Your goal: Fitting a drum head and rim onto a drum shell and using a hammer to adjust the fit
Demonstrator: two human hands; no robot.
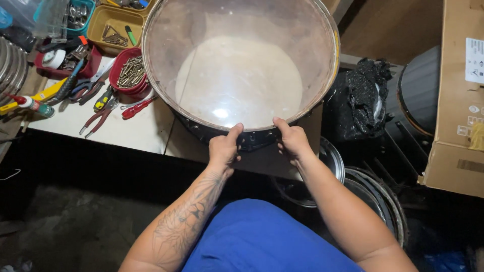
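Gripping the near rim of a large drum, the left hand and right hand sit side by side, thumbs hooked over the metal hoop, fingers curled below against the dark shell. Each grip is closed on the drum. The drum rests on the worktop, clear head facing up. Left of it lie red-handled pliers, a red screwdriver and a red tub of screws
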